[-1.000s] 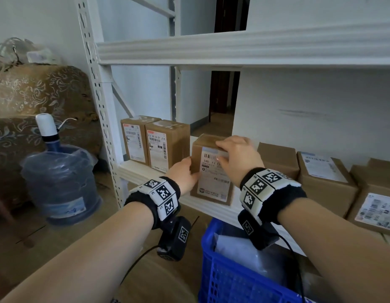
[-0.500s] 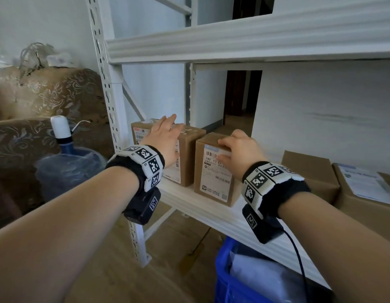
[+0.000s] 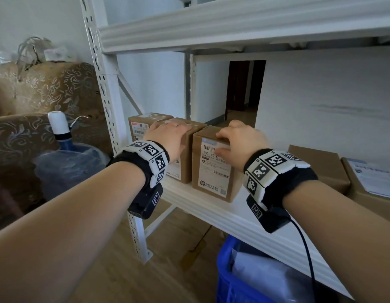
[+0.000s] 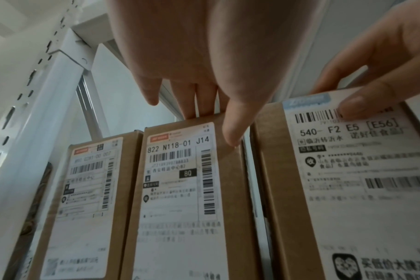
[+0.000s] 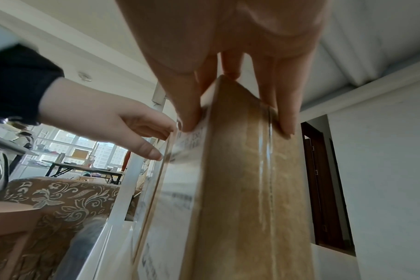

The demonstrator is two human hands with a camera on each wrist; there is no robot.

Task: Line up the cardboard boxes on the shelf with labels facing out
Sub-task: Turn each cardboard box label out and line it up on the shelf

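Where the white metal shelf (image 3: 222,209) ends at the left, three upright cardboard boxes stand in a row, their white printed labels facing out. The right hand (image 3: 241,142) grips the third box (image 3: 213,169) at its top, thumb on the label and fingers curled over the upper edge. The left hand (image 3: 167,136) rests flat, fingers straight, on top of the second box (image 4: 180,189), which touches the first box (image 4: 89,199). Two more brown boxes (image 3: 320,165) lie further right. Below, a blue plastic crate (image 3: 231,285) with ribbed walls holds something in clear plastic wrap.
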